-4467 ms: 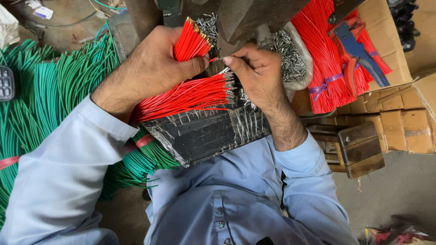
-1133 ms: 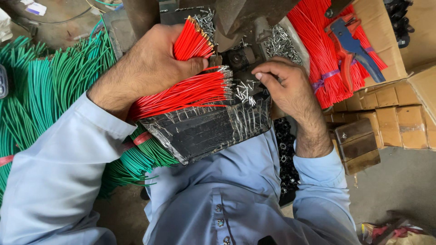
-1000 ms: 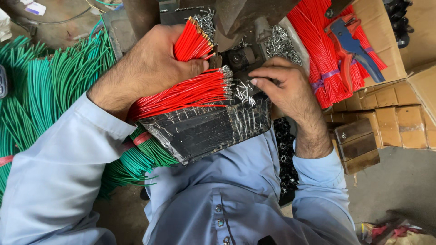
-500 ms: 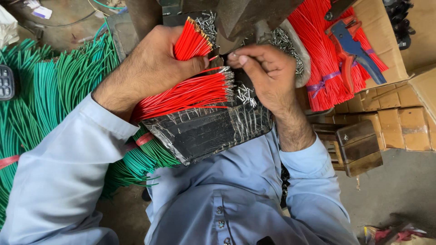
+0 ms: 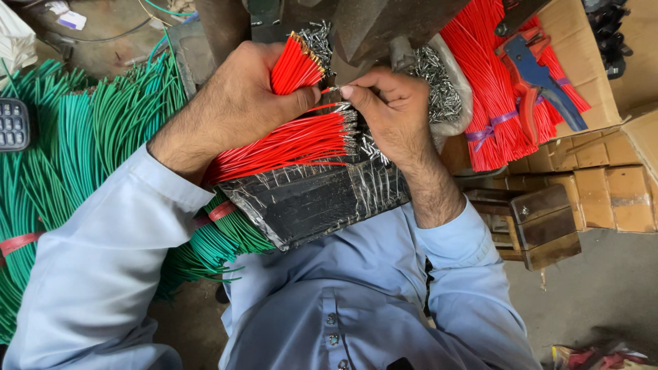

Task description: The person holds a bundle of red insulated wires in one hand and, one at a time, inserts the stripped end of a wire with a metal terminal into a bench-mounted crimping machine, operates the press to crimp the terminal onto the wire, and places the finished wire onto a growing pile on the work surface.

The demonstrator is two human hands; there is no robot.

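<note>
Two hands work over a black foil-wrapped tray [image 5: 322,202] on the person's lap, seen from the head camera. The left hand [image 5: 233,109] is closed around a bundle of red wires [image 5: 296,66], fingers wrapped over it and thumb pressed along its side, the metal-tipped ends pointing up and right. The right hand [image 5: 387,113] pinches a single red wire [image 5: 327,90] between thumb and forefinger, right at its tip, just beside the held bundle; the other fingers are curled in. A second sheaf of red wires [image 5: 288,144] lies across the far edge of the tray, its tips facing the right hand. Loose metal terminals [image 5: 435,85] lie in a heap behind the right hand. Green wire bundles [image 5: 75,144] lie left of the tray. To the right, tied red wires [image 5: 490,75] rest in a cardboard box [image 5: 582,41] beneath a blue-and-red crimping tool [image 5: 538,79].
</note>
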